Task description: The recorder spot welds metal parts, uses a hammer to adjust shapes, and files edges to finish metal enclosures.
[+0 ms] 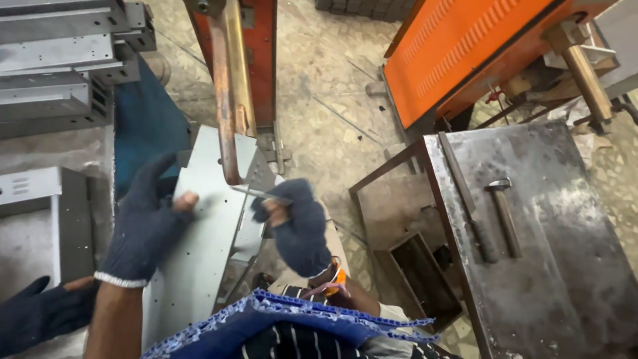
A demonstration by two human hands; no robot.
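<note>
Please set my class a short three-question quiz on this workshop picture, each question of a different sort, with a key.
1. True or false: the left hand rests flat on the grey metal sheet.
2. Which tool lies on the steel table at the right? A) hammer B) saw C) pliers
3. Fill in: both of the person's hands wear dark blue ______.

Key
1. True. The gloved left hand presses on the sheet below the copper arm.
2. A. The hammer lies beside a long dark-handled tool.
3. Gloves. The right hand pinches a small thin metal piece; what it is cannot be told.
</note>
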